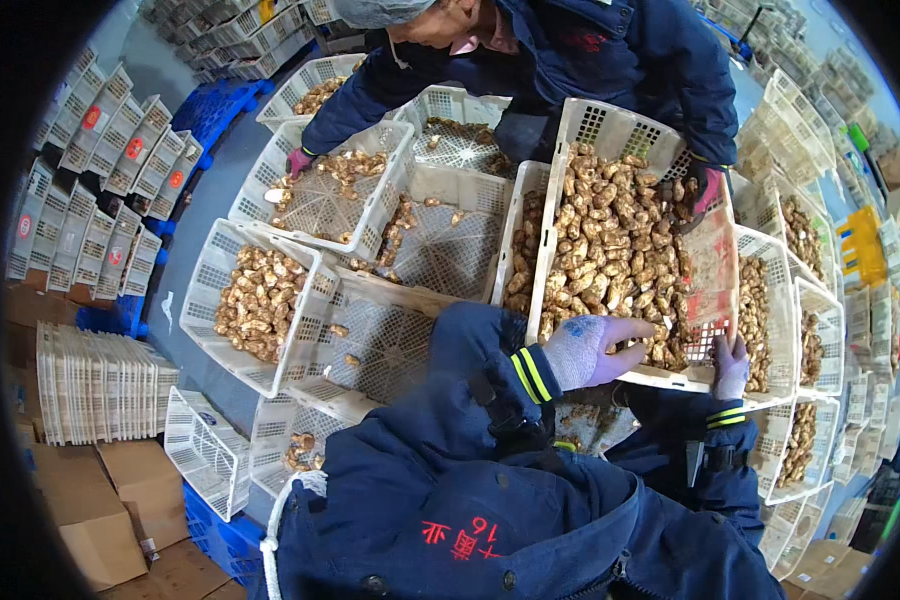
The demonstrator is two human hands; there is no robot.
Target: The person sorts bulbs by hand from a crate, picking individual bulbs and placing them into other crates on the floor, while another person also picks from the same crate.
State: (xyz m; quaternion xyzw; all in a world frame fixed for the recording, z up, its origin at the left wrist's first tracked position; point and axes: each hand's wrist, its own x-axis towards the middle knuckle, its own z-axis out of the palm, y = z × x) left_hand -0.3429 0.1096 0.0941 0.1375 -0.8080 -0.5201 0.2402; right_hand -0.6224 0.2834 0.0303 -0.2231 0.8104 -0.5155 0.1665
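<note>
A white plastic crate (560, 150) stands before me, mostly filled with stubby brown-and-cream mushrooms (615, 235); bare red-stained floor shows along its right side. My left hand (600, 350), in a lavender glove, reaches over the crate's near edge with its fingers stretched above the mushrooms. At the near right corner my right hand (730, 368), gloved alike, grips the rim. A co-worker across from me has one pink-gloved hand (707, 192) at the crate's far right side. The other hand (298, 162) is in a partly filled crate (385, 185) at the left.
More mushroom crates crowd around, including a full crate (260, 300) at the left and a sparsely filled crate (380, 335) near my left arm. Stacked crates (105, 385), cardboard boxes (85, 510) and a blue pallet (215, 105) stand at the left.
</note>
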